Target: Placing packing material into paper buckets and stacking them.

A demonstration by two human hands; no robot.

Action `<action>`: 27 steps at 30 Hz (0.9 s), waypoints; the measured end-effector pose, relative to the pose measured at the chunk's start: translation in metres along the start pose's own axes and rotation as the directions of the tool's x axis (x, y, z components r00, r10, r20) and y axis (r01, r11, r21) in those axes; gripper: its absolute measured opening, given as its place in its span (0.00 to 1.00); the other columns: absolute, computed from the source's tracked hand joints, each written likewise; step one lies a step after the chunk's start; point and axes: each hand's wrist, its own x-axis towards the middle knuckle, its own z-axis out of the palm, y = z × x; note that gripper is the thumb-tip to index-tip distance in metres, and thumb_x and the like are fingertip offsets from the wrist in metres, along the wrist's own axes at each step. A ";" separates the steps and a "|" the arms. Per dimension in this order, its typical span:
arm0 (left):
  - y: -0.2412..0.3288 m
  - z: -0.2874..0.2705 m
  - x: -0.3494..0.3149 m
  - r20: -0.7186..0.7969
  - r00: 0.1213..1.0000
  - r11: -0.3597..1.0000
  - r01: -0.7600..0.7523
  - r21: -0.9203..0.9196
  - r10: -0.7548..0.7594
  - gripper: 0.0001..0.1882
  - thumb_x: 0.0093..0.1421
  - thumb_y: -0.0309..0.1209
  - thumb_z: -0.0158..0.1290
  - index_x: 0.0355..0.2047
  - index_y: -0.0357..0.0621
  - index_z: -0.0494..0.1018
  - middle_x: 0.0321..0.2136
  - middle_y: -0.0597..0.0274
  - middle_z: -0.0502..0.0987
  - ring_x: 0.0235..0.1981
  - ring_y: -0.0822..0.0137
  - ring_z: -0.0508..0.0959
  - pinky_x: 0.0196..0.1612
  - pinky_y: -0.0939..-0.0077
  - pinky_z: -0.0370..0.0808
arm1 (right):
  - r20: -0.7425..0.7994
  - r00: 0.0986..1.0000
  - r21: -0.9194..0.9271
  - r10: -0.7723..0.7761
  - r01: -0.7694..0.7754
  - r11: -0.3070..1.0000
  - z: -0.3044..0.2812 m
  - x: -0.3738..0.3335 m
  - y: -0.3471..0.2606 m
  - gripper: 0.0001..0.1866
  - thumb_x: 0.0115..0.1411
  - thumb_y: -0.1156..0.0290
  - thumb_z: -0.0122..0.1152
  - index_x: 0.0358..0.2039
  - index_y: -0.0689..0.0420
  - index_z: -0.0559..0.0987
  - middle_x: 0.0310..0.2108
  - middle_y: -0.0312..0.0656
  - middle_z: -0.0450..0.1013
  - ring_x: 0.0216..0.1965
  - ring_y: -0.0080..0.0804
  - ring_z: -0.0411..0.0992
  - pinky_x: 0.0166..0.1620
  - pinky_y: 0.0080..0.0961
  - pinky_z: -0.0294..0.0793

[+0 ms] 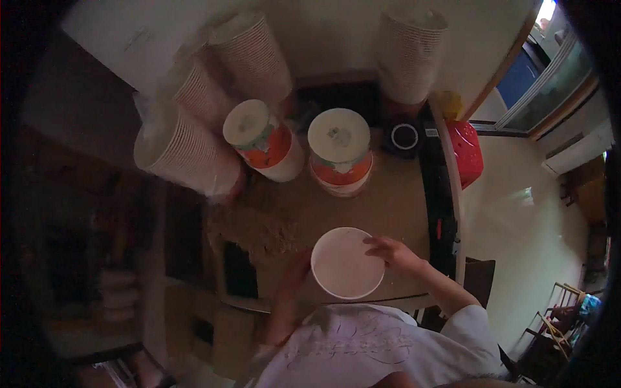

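A white round paper tub (348,264) is held over the near edge of the table, its open mouth facing up toward me. My right hand (393,253) grips its right rim, with fingers reaching over the edge to the inside. Beside the tub's left wall is my left hand (297,268), dark and blurred, its fingers hard to make out. Beyond the tub, two stacks of printed orange, green and white tubs stand upside down: one stack (341,152) straight ahead and another (268,145) to its left.
Tall nested stacks of white tubs in clear plastic rise at the far left (187,152), back (252,55) and back right (414,55). A dark round-topped device (404,137) sits by the right stack. Brown crumpled material (262,229) lies left. A red stool (464,152) stands off the table's right side.
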 end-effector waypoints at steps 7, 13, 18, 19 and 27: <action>-0.014 0.019 0.017 0.201 0.977 0.998 -0.058 -0.037 0.064 0.23 0.57 0.45 0.43 0.45 0.41 0.66 0.41 0.64 0.70 0.42 0.73 0.69 0.45 0.77 0.65 | 0.131 0.990 0.000 -0.059 0.060 0.998 -0.004 -0.011 -0.008 0.18 0.41 0.79 0.56 0.37 0.59 0.73 0.52 0.45 0.58 0.53 0.45 0.56 0.53 0.31 0.61; -0.039 0.010 0.068 -0.081 0.995 0.998 0.059 -0.009 -0.060 0.17 0.55 0.44 0.46 0.35 0.44 0.71 0.31 0.68 0.74 0.30 0.76 0.73 0.33 0.82 0.69 | -0.177 0.983 0.107 0.054 -0.036 0.994 -0.009 -0.004 0.020 0.18 0.40 0.83 0.51 0.36 0.61 0.73 0.42 0.44 0.67 0.46 0.40 0.63 0.47 0.29 0.64; 0.000 0.021 0.141 -0.305 0.946 0.994 0.092 -0.062 -0.107 0.13 0.53 0.43 0.47 0.24 0.48 0.71 0.19 0.71 0.70 0.18 0.79 0.68 0.19 0.85 0.64 | -0.539 0.744 0.340 0.396 -0.239 0.910 -0.020 0.055 0.125 0.11 0.51 0.77 0.52 0.36 0.61 0.73 0.30 0.34 0.69 0.28 0.20 0.66 0.30 0.17 0.66; -0.008 0.003 0.158 -0.283 0.948 0.987 -0.160 -0.033 0.144 0.13 0.53 0.43 0.47 0.23 0.48 0.70 0.18 0.71 0.69 0.17 0.79 0.67 0.17 0.85 0.63 | -0.523 0.767 0.336 0.372 -0.216 0.917 -0.020 0.080 0.127 0.11 0.51 0.77 0.52 0.36 0.61 0.73 0.30 0.34 0.69 0.28 0.20 0.66 0.30 0.17 0.66; 0.050 0.034 0.172 -0.373 0.927 0.996 0.012 -0.089 -0.044 0.07 0.50 0.35 0.47 0.21 0.46 0.68 0.16 0.68 0.68 0.14 0.75 0.67 0.14 0.83 0.62 | -0.447 0.462 0.727 0.766 -0.310 0.612 -0.024 0.126 0.146 0.09 0.53 0.65 0.52 0.24 0.57 0.73 0.20 0.32 0.67 0.21 0.17 0.63 0.24 0.14 0.62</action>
